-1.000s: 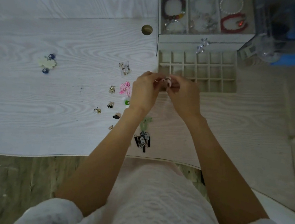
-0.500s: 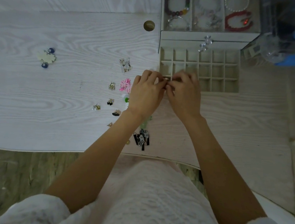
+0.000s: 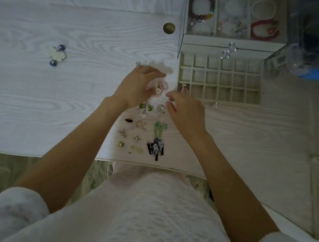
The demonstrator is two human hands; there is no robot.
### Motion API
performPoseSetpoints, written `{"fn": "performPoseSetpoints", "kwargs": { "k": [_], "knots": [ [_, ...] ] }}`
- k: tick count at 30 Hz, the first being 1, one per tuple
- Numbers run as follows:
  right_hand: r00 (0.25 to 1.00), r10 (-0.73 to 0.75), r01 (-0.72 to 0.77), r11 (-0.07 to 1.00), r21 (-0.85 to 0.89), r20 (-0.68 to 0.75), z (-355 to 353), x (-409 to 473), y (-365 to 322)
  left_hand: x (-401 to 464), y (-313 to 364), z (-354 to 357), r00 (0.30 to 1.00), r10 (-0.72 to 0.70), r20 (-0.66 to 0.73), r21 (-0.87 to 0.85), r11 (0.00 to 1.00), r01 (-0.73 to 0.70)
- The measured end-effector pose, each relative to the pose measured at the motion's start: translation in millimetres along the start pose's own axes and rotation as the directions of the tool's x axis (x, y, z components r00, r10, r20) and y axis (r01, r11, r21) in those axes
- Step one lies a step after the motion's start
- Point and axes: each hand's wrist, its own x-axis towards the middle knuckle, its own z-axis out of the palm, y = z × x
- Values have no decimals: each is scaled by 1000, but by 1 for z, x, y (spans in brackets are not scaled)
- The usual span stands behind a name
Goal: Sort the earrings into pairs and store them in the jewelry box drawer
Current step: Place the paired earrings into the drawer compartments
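Left hand [image 3: 138, 86] hovers above a pink earring [image 3: 162, 86] beside the drawer [image 3: 220, 79]; grasp cannot be determined. Right hand [image 3: 187, 114] fingers curled, empty. One earring [image 3: 183, 88] lies in the drawer's near-left cell.

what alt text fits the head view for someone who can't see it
Two bare hands, left hand and right hand, hover over small earrings scattered on a white wood-grain table, beside an open gridded jewelry box drawer.
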Motion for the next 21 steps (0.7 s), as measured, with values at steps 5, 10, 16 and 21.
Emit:
{"fn": "performPoseSetpoints", "kwargs": {
  "k": [5,10,16,21],
  "knots": [
    [1000,-3,5,984,-180,12,23,28,-15,11,-3,3,991,-9,137,107,994,-5],
    [999,16,-5,956,-295,33,18,50,-16,-2,5,12,984,-173,-39,131,976,177],
    [998,6,16,931,-364,59,22,59,-11,0,5,22,968,-162,-190,211,957,201],
    [1000,20,-21,966,-258,-5,25,52,-6,1,2,25,971,-179,-156,159,966,203]
  ]
}}
